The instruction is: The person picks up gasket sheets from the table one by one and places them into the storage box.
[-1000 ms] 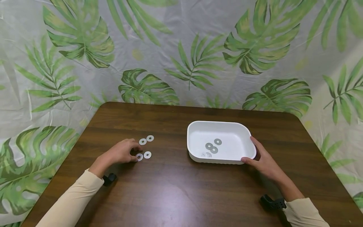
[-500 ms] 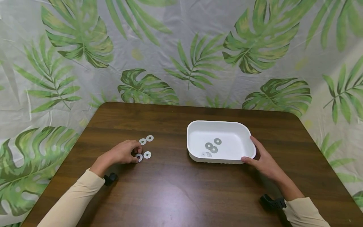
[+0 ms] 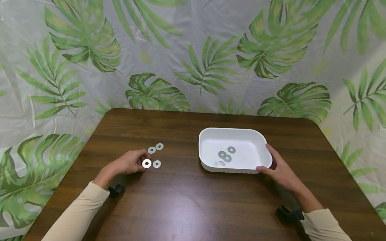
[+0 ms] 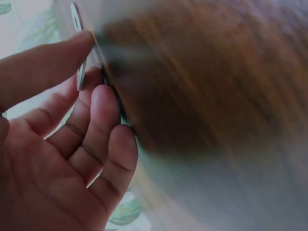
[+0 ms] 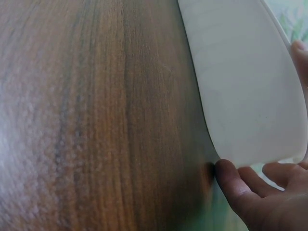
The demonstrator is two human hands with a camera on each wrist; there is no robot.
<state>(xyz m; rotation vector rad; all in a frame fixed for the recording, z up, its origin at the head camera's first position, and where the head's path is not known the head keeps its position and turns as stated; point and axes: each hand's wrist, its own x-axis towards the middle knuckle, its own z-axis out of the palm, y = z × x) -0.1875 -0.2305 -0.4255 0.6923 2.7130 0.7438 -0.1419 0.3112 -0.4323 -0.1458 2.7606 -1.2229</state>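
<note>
A flat metal washer [image 3: 146, 163], bright with reflected light, is pinched between the thumb and fingers of my left hand [image 3: 128, 162]. The left wrist view shows this washer [image 4: 81, 79] nearly edge-on behind the thumb. Just right of the hand, another washer [image 3: 156, 164] lies flat. Two more, a nearer washer [image 3: 151, 150] and a farther washer [image 3: 159, 146], lie beyond the fingertips. My right hand [image 3: 278, 170] grips the right end of a white rectangular tub [image 3: 235, 170]. In the right wrist view, thumb and fingers curl about the tub's end [image 5: 250, 96].
Several grey washers [image 3: 231, 150] lie inside the tub, towards its middle and front. The dark wooden table [image 3: 187, 207] has rounded far corners. A leaf-patterned curtain [image 3: 193, 60] hangs right behind it.
The left hand's washer has come up off the table and tilted, its face now catching the light. The right hand and the tub have stayed put.
</note>
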